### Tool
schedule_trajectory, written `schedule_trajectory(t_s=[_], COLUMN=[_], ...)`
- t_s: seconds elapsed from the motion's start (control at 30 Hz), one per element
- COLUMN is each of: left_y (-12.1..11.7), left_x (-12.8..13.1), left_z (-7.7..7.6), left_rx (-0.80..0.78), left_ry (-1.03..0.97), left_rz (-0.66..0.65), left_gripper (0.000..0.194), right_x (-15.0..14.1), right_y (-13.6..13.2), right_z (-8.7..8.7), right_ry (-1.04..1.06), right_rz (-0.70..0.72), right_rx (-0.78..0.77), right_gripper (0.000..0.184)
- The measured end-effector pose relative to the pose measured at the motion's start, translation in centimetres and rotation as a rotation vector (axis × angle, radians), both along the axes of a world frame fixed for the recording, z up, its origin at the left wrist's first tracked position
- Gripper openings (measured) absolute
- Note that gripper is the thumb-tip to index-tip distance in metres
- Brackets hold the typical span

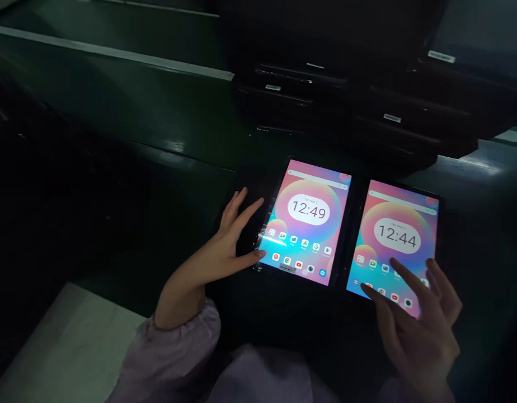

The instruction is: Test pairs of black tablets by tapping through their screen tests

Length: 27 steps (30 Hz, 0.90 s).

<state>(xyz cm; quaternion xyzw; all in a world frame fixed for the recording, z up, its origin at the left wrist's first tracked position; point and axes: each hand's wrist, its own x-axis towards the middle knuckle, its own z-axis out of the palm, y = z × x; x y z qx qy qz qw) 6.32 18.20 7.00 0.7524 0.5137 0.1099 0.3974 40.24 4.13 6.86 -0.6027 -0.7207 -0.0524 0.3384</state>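
Note:
Two lit tablets lie side by side on a dark worktop [128,112]. The left tablet [304,224] shows a clock reading 12:49; the right tablet [395,238] reads 12:44. My left hand [227,246] rests open at the left tablet's left edge, fingers spread, thumb tip at its lower left corner. My right hand [418,319] hovers over the right tablet's lower part, fingers apart, index finger pointing at the row of app icons. Neither hand holds anything.
A stack of dark tablets or trays [346,95] with small white labels stands behind the two lit screens. A pale floor patch [69,347] shows at the lower left. A light sleeve [174,358] covers my left forearm. The surroundings are very dim.

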Motion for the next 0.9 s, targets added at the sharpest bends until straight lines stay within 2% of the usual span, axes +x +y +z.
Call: schedule_trajectory(t_s=[0.2, 0.4, 0.67, 0.9], left_y=[0.0, 0.0, 0.0, 0.1], left_x=[-0.4, -0.6, -0.3, -0.1], left_z=[-0.1, 0.4, -0.1, 0.1], left_rx=[0.000, -0.051, 0.024, -0.058], left_ry=[0.008, -0.060, -0.040, -0.023], left_rz=[-0.048, -0.025, -0.011, 0.016], left_gripper=[0.100, 0.098, 0.093, 0.094], right_x=[0.4, 0.7, 2.1, 3.9], right_y=[-0.3, 0.0, 0.4, 2.5], right_z=[-0.4, -0.8, 0.2, 1.8], right_ry=[0.103, 0.158, 0.032, -0.022], right_rz=[-0.072, -0.059, 0.003, -0.009], right_rx=[0.110, 0.117, 0.137, 0.196], right_gripper=[0.021, 0.021, 0.017, 0.022])
